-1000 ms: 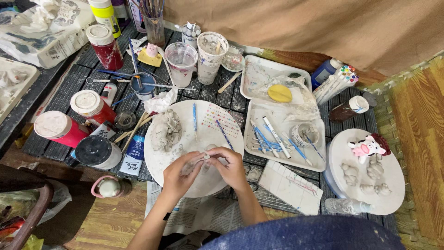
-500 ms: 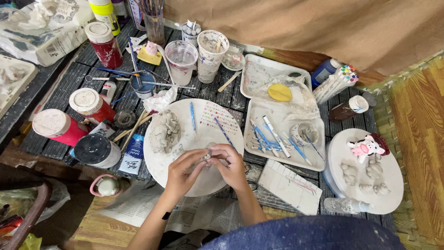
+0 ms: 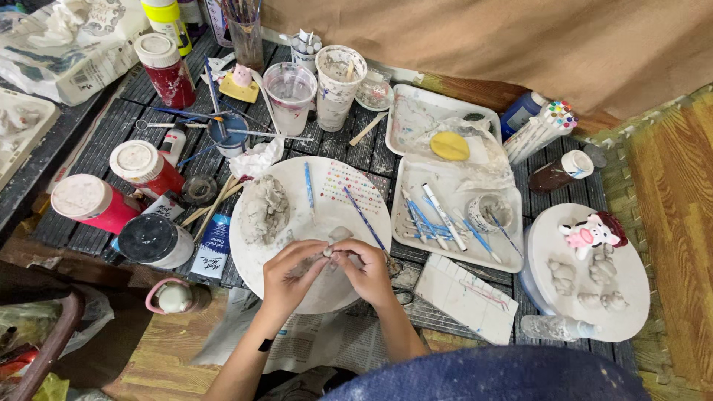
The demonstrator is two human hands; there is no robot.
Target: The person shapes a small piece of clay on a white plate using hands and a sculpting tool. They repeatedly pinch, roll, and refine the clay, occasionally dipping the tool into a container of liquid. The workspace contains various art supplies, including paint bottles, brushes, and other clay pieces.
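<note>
I see a small lump of grey clay [image 3: 327, 251] pinched between the fingertips of my left hand [image 3: 288, 275] and my right hand [image 3: 365, 272]. It is pale, matte and roughly rounded, mostly hidden by my fingers. It sits just above the near part of the round white board [image 3: 297, 223].

a home craft corner for clay modelling: paint jars [image 3: 165, 70] at ten o'clock, a lump of grey clay [image 3: 264, 209] on a round board [image 3: 356, 215], sculpting tools [image 3: 434, 219] in trays.
</note>
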